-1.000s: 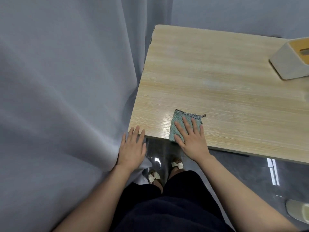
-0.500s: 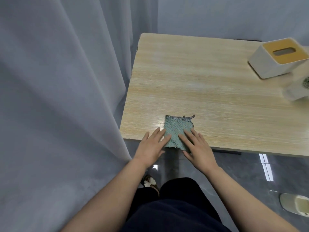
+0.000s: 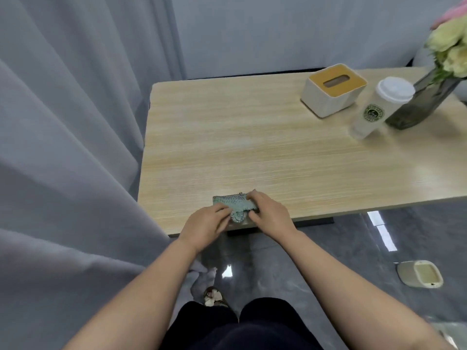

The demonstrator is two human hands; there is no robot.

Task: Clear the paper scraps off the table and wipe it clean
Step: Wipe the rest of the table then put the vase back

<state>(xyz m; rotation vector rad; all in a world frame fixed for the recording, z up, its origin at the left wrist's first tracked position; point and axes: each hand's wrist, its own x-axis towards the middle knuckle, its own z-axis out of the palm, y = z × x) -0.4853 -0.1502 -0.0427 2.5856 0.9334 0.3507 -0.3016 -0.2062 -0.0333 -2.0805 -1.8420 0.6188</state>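
Since the earlier frames, both hands have closed in on the green cloth [image 3: 236,207], which lay flat under spread fingers and is now bunched into a narrow folded strip; my view has also swung right, bringing more of the table [image 3: 252,147] into sight.

Current state, as I read it from the head camera:

1. Cloth: sits on the table at its near edge, between the two hands. One fold hangs toward the edge.
2. Left hand [image 3: 205,224]: fingers curled against the left end of the cloth, gripping it. The palm overhangs the near edge.
3. Right hand [image 3: 270,213]: fingers and thumb curled round the right end of the cloth, pinching it. Fingertips reach over the far border of the cloth.
4. Paper scraps: I see none on the visible tabletop.

Other items on the table, far right, well apart from the cloth:

- tissue box [image 3: 332,89], white with a tan top;
- lidded paper cup [image 3: 379,107], just beside the box;
- dark glass vase [image 3: 422,104] holding pale flowers [image 3: 449,44], touching or just behind the cup; I cannot tell which.

Grey curtain [image 3: 70,147] hangs at the left of the table. A pale dustpan-like object [image 3: 420,274] lies on the grey floor [image 3: 328,248] at right.
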